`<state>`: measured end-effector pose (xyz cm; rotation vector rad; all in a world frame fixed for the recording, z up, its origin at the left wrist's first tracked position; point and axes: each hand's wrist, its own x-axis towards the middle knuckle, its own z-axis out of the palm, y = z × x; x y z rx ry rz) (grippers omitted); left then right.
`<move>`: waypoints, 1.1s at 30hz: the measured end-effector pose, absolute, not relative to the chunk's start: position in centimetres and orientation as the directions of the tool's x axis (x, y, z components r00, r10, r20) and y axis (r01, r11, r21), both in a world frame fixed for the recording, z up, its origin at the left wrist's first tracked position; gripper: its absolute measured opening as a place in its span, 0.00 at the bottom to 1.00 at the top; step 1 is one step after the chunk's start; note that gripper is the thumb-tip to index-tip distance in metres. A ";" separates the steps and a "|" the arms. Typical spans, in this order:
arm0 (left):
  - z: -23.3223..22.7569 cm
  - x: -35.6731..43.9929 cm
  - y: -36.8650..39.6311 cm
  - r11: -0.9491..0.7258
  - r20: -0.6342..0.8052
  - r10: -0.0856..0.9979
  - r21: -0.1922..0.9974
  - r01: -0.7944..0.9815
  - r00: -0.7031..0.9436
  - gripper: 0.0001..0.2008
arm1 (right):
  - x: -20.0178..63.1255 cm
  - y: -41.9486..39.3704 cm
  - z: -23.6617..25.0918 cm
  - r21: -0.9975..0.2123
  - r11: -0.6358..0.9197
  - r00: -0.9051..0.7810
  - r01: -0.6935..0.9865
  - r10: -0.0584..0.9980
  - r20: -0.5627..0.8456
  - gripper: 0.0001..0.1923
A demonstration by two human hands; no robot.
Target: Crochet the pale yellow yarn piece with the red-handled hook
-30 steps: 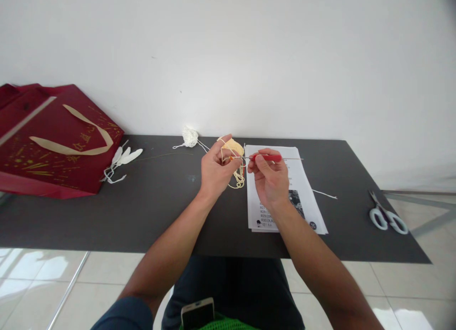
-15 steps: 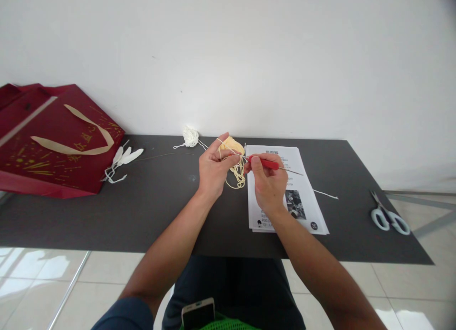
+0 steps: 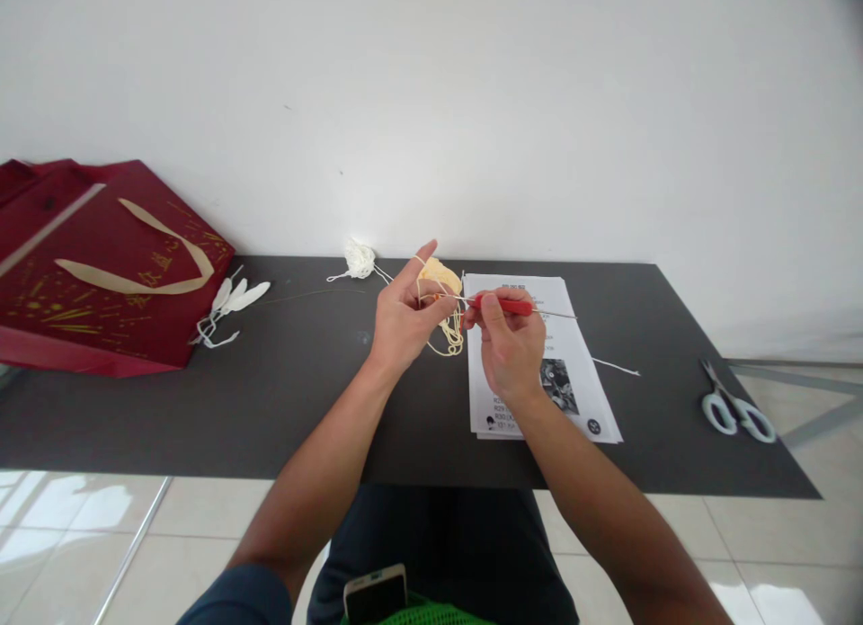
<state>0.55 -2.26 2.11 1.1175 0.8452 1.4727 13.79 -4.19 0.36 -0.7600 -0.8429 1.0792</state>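
Change from the earlier frames: the left hand (image 3: 404, 315) has raised its index finger, which now points up and away from the work; half a second ago it lay bent over the yarn. The crochet hook (image 3: 516, 307) has levelled out from a downward slant to near horizontal. Hands, paper and tools on the table have otherwise stayed in place.

Left hand: closed on the pale yellow crochet piece (image 3: 441, 279), pinched between thumb and middle fingers above the table. A thin yellow strand runs over the raised index finger, and loose loops of yarn (image 3: 453, 337) hang below the piece.

Right hand (image 3: 511, 346): narrow grip on the hook's red handle. The slim metal shaft projects to the right; the working tip meets the yellow piece, though the exact stitch is too small to resolve.

Surroundings: the table (image 3: 303, 400) is a matte dark grey slab. A printed paper sheet (image 3: 573, 364), white with text and a small photograph, lies flat under the right hand. A white yarn ball (image 3: 360, 259), fuzzy and irregular, sits near the wall. A glossy dark red gift bag (image 3: 101, 265) with gold print and a flat beige handle lies at left, white petal-shaped pieces (image 3: 233, 301) just beside it. Scissors (image 3: 732, 409) with pale handles rest at the right edge.
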 end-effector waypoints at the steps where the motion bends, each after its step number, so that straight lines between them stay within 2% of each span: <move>1: 2.1 0.6 -2.3 -0.190 0.197 0.980 0.918 -0.348 -0.015 0.41 | 13.7 -4.2 0.4 -0.846 0.291 0.232 -0.446 0.951 0.204 0.08; 9: 1.9 1.3 -2.2 -0.073 0.053 0.997 0.876 -0.477 -0.057 0.34 | 13.0 -4.4 0.2 -0.852 0.293 0.253 -0.434 0.947 0.197 0.07; 14: 1.9 1.5 -2.3 -0.100 0.052 0.992 0.872 -0.478 -0.113 0.33 | 12.7 -4.6 0.2 -0.878 0.334 0.294 -0.344 0.926 0.237 0.07; 21: 1.9 1.8 -2.5 -0.149 0.087 0.983 0.896 -0.419 -0.163 0.35 | 13.0 -5.4 0.5 -0.927 0.361 0.322 -0.104 0.894 0.312 0.07; 23: 2.0 1.9 -2.5 -0.121 0.058 0.986 0.894 -0.431 -0.156 0.36 | 13.1 -5.6 0.3 -0.916 0.398 0.315 0.048 0.864 0.392 0.07; 26: 2.2 1.8 -2.5 -0.051 -0.022 0.990 0.870 -0.491 -0.141 0.35 | 13.2 -5.8 -0.2 -0.825 0.519 0.238 0.223 0.792 0.563 0.10; 29: 2.4 1.5 -2.4 0.025 -0.091 0.992 0.824 -0.566 -0.089 0.33 | 13.3 -5.8 -0.5 -0.757 0.606 0.172 0.244 0.741 0.649 0.14; 33: 2.5 0.9 -2.2 0.095 -0.108 0.994 0.775 -0.625 0.017 0.31 | 13.5 -5.7 -0.3 -0.796 0.582 0.147 0.167 0.783 0.604 0.14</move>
